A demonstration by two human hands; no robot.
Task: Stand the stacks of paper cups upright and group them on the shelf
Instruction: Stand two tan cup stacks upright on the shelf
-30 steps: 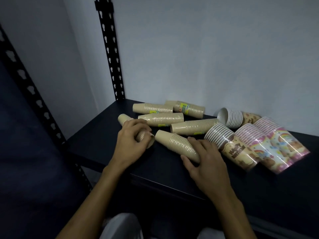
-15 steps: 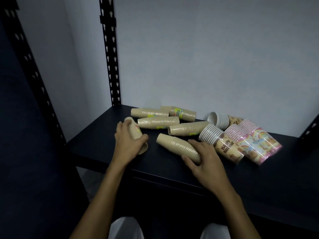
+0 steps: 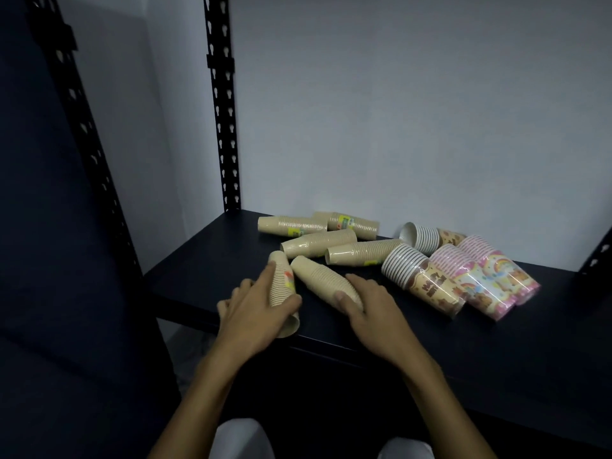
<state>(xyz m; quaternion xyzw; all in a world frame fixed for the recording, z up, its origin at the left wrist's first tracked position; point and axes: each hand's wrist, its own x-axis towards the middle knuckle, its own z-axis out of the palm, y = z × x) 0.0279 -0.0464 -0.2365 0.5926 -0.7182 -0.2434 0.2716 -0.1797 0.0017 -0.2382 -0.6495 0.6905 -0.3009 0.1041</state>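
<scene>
Several stacks of paper cups lie on their sides on the dark shelf (image 3: pixel 205 260). My left hand (image 3: pixel 255 309) grips a tan stack (image 3: pixel 281 283) near the front edge, tilted with its closed end raised and its open end down by the shelf. My right hand (image 3: pixel 371 306) holds a second tan stack (image 3: pixel 318 276) that lies flat, pointing back-left. Behind them lie more tan stacks (image 3: pixel 318 243), (image 3: pixel 361 251), (image 3: pixel 291 225), (image 3: pixel 354 221). To the right lie patterned stacks: a brown-print one (image 3: pixel 420 279), two pink rainbow ones (image 3: pixel 480 286) and a white-rimmed one (image 3: pixel 427 238).
A black perforated upright (image 3: pixel 222 111) stands at the shelf's back-left corner, and another (image 3: pixel 82 127) at the front left. A pale wall runs behind the shelf. Another upright (image 3: pixel 596 253) shows at the far right. Bare shelf surface (image 3: pixel 496 352) lies at the front right.
My left hand has swung its tan stack round and tipped it, closed end up, open end now at the shelf's front. My right hand has stayed on the other stack. The camera has tilted up.
</scene>
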